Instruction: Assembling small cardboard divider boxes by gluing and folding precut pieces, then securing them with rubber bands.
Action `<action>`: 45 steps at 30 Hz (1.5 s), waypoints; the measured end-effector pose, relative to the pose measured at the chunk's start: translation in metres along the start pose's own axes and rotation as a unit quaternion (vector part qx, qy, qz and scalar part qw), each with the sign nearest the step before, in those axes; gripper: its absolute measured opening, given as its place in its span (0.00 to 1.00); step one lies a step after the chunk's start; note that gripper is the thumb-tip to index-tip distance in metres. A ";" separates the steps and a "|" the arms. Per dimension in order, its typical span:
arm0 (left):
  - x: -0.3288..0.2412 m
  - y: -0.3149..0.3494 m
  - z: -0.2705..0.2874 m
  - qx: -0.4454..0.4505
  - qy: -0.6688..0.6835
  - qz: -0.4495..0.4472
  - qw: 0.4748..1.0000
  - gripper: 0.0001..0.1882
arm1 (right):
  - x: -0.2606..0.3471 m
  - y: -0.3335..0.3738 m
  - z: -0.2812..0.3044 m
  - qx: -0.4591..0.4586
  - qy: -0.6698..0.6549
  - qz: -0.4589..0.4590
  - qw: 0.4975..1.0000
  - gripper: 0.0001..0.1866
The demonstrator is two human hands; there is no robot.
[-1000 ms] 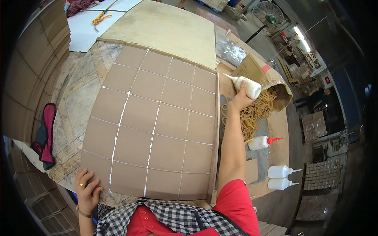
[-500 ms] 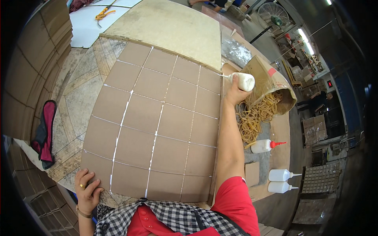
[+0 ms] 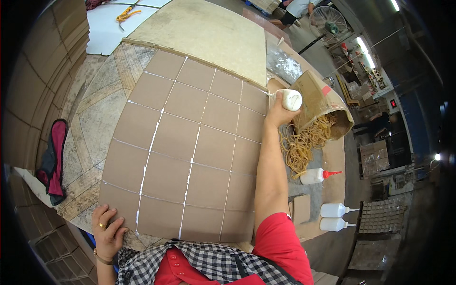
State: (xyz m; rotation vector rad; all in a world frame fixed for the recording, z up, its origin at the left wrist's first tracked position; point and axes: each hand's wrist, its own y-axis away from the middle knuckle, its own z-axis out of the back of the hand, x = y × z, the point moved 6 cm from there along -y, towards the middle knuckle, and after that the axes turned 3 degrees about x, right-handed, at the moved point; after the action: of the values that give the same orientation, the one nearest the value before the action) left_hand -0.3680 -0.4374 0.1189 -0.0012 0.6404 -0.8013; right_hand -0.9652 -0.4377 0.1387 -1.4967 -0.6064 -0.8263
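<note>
A brown cardboard sheet lies in front of me, crossed by a grid of white glue lines. My right hand is wrapped round a white squeeze glue bottle at the sheet's far right corner. The bottle is tipped over, its nozzle pointing left at the sheet's edge. My left hand, with a ring on one finger, rests at the near left corner, fingers apart and holding nothing.
Rubber bands spill from a tipped cardboard box on the right. Nearer stand a red-capped bottle and two white nozzle bottles. Stacked cardboard rises at left beside a pink-and-black cloth item. A pale board lies beyond.
My right hand and the glue bottle stay at the far right corner, the bottle's base turned more toward me. The view has shifted slightly. A person shows more at the top.
</note>
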 end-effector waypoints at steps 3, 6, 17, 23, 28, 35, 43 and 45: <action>-0.001 -0.001 0.001 -0.005 0.008 -0.004 1.000 0.13 | 0.007 0.007 0.009 -0.012 0.006 0.008 1.000 0.36; -0.001 -0.001 0.002 -0.008 0.014 -0.007 1.000 0.13 | 0.016 0.010 0.020 -0.015 0.020 -0.002 1.000 0.35; -0.002 0.000 0.003 -0.020 0.020 -0.028 0.999 0.13 | 0.046 0.041 0.076 -0.019 0.040 -0.048 0.998 0.37; -0.003 0.001 0.004 -0.026 0.013 -0.039 0.999 0.12 | 0.058 0.062 0.111 -0.038 0.055 -0.004 0.998 0.32; -0.004 0.002 0.003 -0.031 0.022 -0.044 0.998 0.11 | 0.073 0.080 0.142 -0.017 0.038 -0.040 0.998 0.38; -0.004 0.004 0.001 -0.038 0.026 -0.050 0.998 0.10 | 0.103 0.109 0.189 -0.015 0.007 -0.030 0.999 0.37; -0.005 0.008 0.000 -0.034 0.026 -0.052 0.998 0.09 | 0.134 0.146 0.248 -0.005 -0.003 -0.058 0.998 0.33; -0.004 0.008 -0.002 -0.038 0.023 -0.058 0.997 0.09 | 0.147 0.154 0.262 0.006 0.026 -0.059 0.998 0.31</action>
State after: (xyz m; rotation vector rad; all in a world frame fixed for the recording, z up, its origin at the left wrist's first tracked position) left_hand -0.3654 -0.4284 0.1179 -0.0911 0.7190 -0.8905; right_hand -0.7184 -0.2088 0.1653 -1.4346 -0.6652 -0.9478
